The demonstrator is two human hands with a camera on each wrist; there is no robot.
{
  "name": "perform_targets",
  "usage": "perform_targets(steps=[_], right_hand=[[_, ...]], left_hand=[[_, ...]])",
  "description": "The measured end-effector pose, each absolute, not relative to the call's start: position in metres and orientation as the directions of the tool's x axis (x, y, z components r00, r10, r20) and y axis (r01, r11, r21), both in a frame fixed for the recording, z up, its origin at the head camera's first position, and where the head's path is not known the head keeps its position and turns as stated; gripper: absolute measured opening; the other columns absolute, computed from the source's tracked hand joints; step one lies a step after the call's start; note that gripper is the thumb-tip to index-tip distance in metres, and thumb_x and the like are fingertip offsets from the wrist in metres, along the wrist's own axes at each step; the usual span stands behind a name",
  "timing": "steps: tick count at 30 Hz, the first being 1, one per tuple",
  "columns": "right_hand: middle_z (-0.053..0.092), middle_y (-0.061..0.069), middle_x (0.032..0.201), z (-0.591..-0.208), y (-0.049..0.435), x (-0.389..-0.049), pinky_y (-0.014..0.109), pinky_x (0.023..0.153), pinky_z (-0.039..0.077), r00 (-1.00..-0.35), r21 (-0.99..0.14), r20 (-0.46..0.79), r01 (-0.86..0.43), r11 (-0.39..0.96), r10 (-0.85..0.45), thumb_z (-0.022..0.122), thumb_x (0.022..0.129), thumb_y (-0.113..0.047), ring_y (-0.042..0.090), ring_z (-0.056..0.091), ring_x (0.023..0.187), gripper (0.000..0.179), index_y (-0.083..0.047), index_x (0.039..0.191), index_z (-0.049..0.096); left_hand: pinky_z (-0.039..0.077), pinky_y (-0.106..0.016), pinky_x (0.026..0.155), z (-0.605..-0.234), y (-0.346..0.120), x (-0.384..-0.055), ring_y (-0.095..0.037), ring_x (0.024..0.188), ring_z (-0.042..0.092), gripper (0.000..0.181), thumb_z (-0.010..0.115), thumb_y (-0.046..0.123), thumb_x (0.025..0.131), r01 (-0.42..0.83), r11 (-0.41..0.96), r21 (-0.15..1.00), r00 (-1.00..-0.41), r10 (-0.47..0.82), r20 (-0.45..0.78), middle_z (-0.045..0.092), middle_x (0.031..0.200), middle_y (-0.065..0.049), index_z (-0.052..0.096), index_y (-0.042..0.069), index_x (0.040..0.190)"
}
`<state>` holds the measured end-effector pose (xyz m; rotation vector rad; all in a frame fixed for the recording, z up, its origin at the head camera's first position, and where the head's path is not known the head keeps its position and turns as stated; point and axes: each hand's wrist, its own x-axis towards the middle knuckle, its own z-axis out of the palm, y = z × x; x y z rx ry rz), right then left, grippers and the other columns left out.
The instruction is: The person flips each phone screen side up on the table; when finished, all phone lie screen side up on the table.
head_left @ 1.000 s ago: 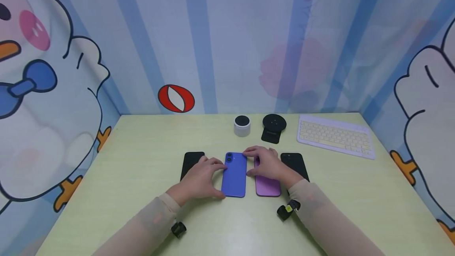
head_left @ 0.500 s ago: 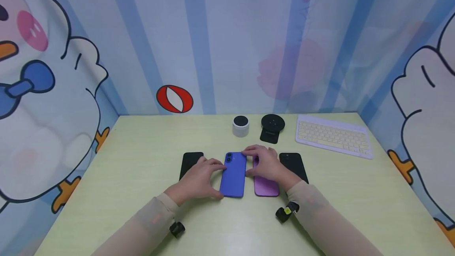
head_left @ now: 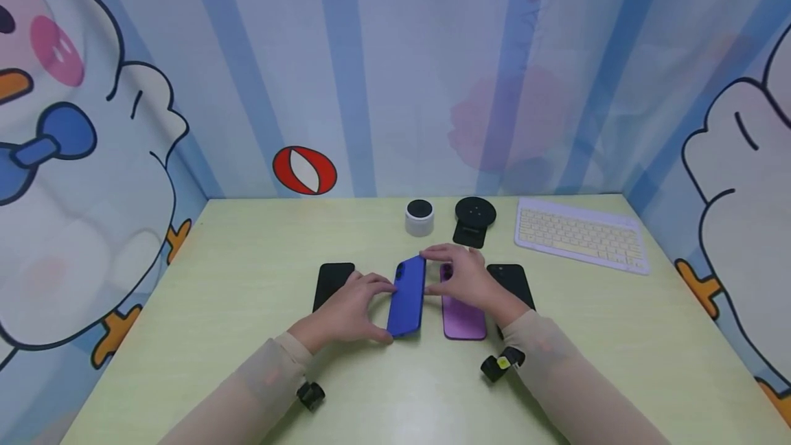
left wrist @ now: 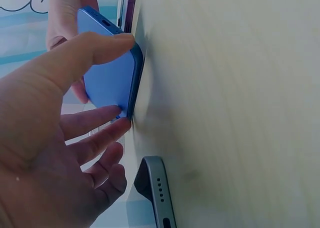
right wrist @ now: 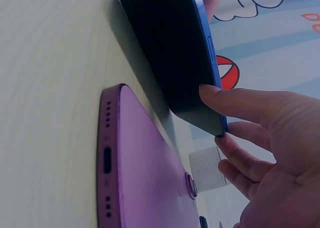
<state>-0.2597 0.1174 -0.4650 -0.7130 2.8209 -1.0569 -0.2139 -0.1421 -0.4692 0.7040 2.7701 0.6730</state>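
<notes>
A blue phone (head_left: 406, 297) stands tilted on its left long edge in the head view, its right side raised from the table. My right hand (head_left: 465, 280) pinches that raised side; in the right wrist view the thumb presses the dark screen (right wrist: 160, 43) and fingertips sit at the far corner. My left hand (head_left: 346, 311) touches the lower edge with fairly straight fingers, thumb at the bottom corner in the left wrist view. A purple phone (head_left: 463, 318) lies face down under my right hand. One black phone (head_left: 332, 281) is partly hidden behind my left hand.
Another black phone (head_left: 511, 283) lies partly under the right forearm. Farther back are a small white cylinder with a black top (head_left: 419, 218), a black round-headed stand (head_left: 474, 215) and a lilac keyboard (head_left: 581, 233). A printed curtain (head_left: 420, 74) hangs behind the table (head_left: 259, 239).
The blue phone lay flat before; my right hand has raised its right side, so it now tilts to the left. My left hand has stayed at its left edge.
</notes>
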Motion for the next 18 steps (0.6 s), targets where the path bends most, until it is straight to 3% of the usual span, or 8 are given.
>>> perform_targets(steps=[18], right_hand=[[0.063, 0.009, 0.145, -0.4620, 0.1143, -0.2585, 0.068, 0.118, 0.018, -0.880, -0.647, 0.185, -0.444, 0.620, -0.437, 0.091, 0.079, -0.030, 0.034, 0.054, 0.139, 0.068, -0.014, 0.140, 0.066]], left_hand=[[0.046, -0.043, 0.099, -0.4696, -0.1432, -0.2142, -0.025, 0.120, 0.049, 0.086, 0.095, 0.042, 0.072, 0.328, 0.681, 0.655, -0.866, 0.494, -0.081, 0.060, 0.145, 0.000, 0.057, 0.019, 0.146]])
